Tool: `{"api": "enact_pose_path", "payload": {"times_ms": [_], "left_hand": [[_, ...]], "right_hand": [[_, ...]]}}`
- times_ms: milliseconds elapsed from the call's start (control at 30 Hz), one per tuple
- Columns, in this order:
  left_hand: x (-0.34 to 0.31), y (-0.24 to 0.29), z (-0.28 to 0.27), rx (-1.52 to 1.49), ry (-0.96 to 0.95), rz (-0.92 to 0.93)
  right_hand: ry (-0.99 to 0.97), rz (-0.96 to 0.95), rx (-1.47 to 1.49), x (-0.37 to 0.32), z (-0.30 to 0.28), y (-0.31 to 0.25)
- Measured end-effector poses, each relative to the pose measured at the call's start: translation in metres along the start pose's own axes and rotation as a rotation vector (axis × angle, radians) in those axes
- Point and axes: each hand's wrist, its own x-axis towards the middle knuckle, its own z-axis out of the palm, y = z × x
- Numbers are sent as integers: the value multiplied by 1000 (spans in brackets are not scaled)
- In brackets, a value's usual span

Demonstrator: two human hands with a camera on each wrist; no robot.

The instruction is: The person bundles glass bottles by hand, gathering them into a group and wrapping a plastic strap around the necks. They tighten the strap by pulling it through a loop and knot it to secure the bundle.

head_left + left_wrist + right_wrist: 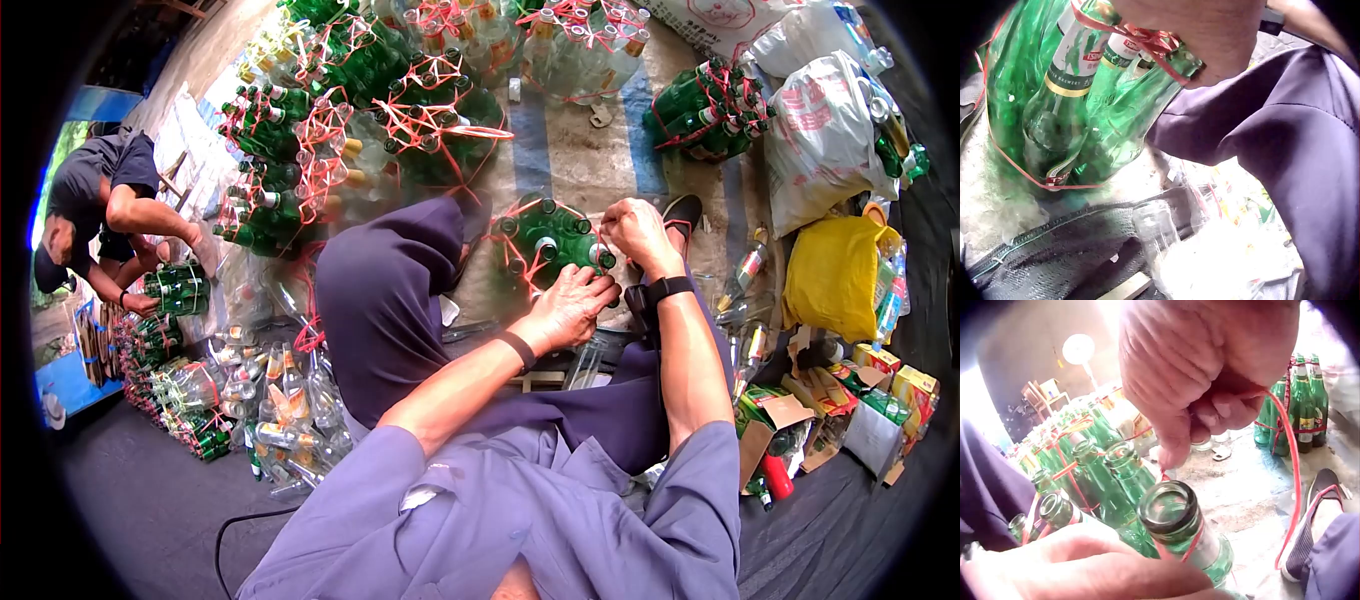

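Note:
A bundle of green glass bottles (546, 240) stands between the person's legs, bound with red plastic string (1291, 469). My right hand (638, 238) pinches that string just above one bottle mouth (1168, 509) in the right wrist view, with a loose length looping down to the right. Over the near side of the bundle, my left hand (572, 308) curves its fingers about the bottle necks. The left wrist view shows its palm against a bottle neck (1186, 65), with the fingertips hidden. Labels and a lower band of string (1029, 178) show on the bottles there.
Tied bottle bundles (440, 115) crowd the far left, and another green bundle (708, 112) stands far right. White sacks (825, 140), a yellow bag (835, 275) and cartons (765, 425) line the right. Loose clear bottles (290, 430) lie left. Another person (110, 195) handles bottles.

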Motion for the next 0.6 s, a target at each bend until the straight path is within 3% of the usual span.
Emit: {"api": "enact_pose_path", "payload": {"times_ms": [233, 300, 333, 467, 500, 567, 600], "left_hand": [[-1, -4, 5, -158, 86, -29], [-1, -5, 8, -220, 187, -78], [0, -5, 9, -222, 184, -80], [11, -4, 14, -399, 360, -353], [15, -9, 15, -399, 360, -353], [19, -20, 20, -378, 543, -332], [18, -25, 22, -425, 499, -356]], "right_hand": [[-51, 74, 116, 10, 31, 39], [-260, -8, 158, 16, 48, 63], [-230, 74, 25, 15, 46, 47], [-192, 264, -6, 13, 24, 10], [-193, 264, -6, 13, 22, 7], [-246, 382, -60, 13, 20, 3], [-248, 380, -60, 12, 23, 5]]}}
